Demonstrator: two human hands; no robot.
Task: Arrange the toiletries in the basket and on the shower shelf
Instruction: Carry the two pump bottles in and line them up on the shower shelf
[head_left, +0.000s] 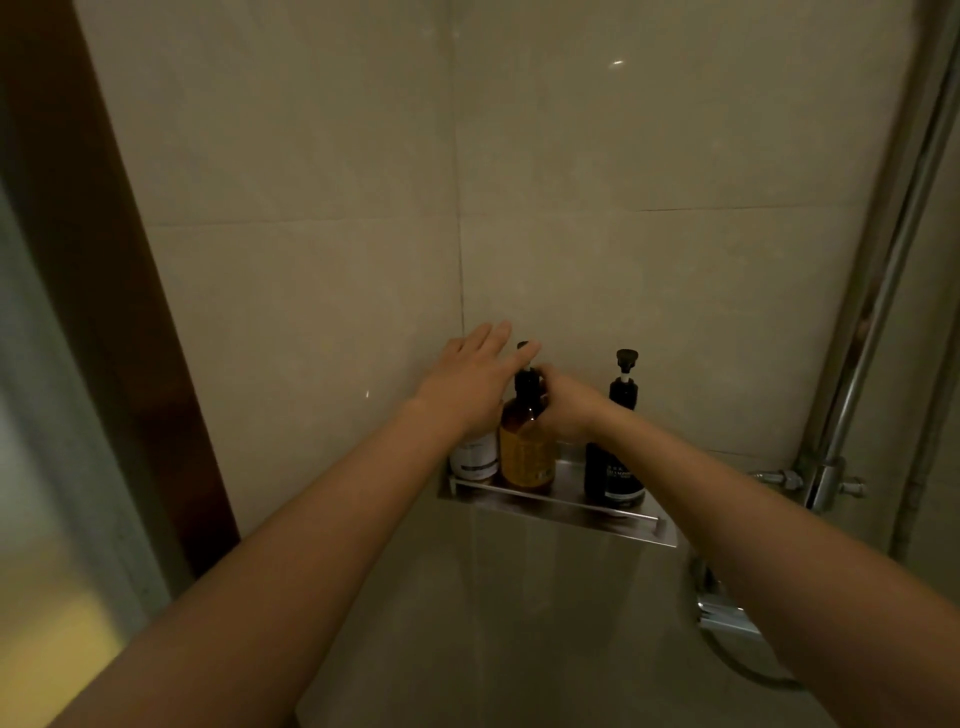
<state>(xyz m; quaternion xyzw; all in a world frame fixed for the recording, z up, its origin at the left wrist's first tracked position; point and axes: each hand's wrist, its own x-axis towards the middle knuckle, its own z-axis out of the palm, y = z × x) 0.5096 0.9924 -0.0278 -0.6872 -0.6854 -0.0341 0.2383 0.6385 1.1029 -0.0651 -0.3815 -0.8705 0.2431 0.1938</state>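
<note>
A steel shower shelf (571, 512) is fixed in the tiled corner. On it stand three bottles: a white-labelled bottle (474, 457) at the left, an amber pump bottle (525, 449) in the middle and a black pump bottle (614, 467) at the right. My left hand (470, 382) hovers with straight fingers over the white-labelled bottle, a fingertip touching the amber bottle's pump head. My right hand (566, 402) is curled round the amber bottle's black neck. The white-labelled bottle's top is hidden behind my left hand.
A chrome shower riser pipe (883, 291) runs up the right side, with its valve fitting (826, 480) and a hose below. A dark wooden door frame (104, 270) and frosted glass stand at the left. Tiled walls meet in the corner behind the shelf.
</note>
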